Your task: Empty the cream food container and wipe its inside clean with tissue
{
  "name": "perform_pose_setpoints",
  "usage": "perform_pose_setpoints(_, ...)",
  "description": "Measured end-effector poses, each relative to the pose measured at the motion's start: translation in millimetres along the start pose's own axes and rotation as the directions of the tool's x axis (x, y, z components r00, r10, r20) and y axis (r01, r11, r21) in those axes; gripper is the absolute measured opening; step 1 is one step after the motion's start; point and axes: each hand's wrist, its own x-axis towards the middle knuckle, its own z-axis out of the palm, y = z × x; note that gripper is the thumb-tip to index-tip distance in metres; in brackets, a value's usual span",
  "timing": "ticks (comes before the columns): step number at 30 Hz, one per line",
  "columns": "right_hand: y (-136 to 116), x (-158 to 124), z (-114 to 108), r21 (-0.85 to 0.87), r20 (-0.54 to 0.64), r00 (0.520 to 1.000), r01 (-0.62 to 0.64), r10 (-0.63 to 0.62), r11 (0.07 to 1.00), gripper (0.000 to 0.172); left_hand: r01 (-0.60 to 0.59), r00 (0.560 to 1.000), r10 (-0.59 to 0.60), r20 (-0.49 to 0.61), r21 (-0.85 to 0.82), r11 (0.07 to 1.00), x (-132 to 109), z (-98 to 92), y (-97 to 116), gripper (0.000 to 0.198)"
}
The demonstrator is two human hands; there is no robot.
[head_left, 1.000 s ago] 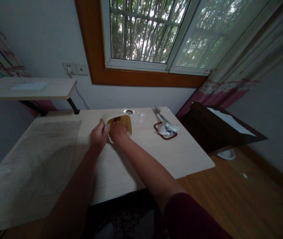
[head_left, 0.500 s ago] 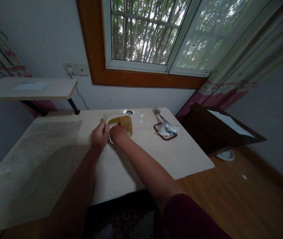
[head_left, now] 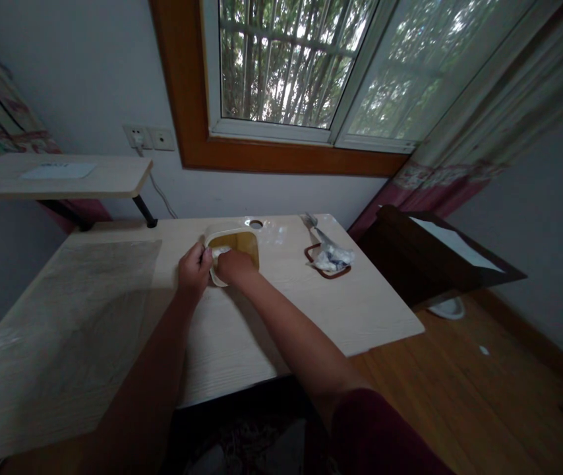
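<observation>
A cream plastic container [head_left: 247,243] with a yellowish inside stands tilted on the desk, its opening toward me. My left hand [head_left: 194,269] grips its left side, thumb at the rim. My right hand [head_left: 235,266] reaches into the opening, fingers curled and mostly hidden. A crumpled white wad [head_left: 220,252], perhaps tissue or cloth, shows beside those fingers and appears to be pressed by them against the inside wall.
To the right, a clear plastic bag [head_left: 331,256] lies over a brown frame-like lid rim [head_left: 310,254]. A transparent sheet [head_left: 88,310] covers the desk's left part. A raised shelf [head_left: 128,177] stands at back left; a dark brown box [head_left: 400,257] is beyond the right edge.
My right hand has shifted slightly inside the container, and more of the white wad now shows. The container sits slightly farther left in view, with my left hand still on it.
</observation>
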Motion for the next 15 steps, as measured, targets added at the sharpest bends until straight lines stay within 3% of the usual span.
perform_pose_setpoints(7, 1, -12, -2, 0.022, 0.006, 0.995, 0.104, -0.104, 0.994, 0.04, 0.004, 1.0, -0.005, -0.011, -0.017, 1.0, -2, 1.6, -5, 0.031)
perform_pose_setpoints(15, 12, -54, -10, 0.082, -0.037, 0.979, 0.201, -0.198, 0.976, 0.039, 0.006, 1.0, -0.006, -0.005, -0.027, 1.0, -6, 2.4, -1, 0.031)
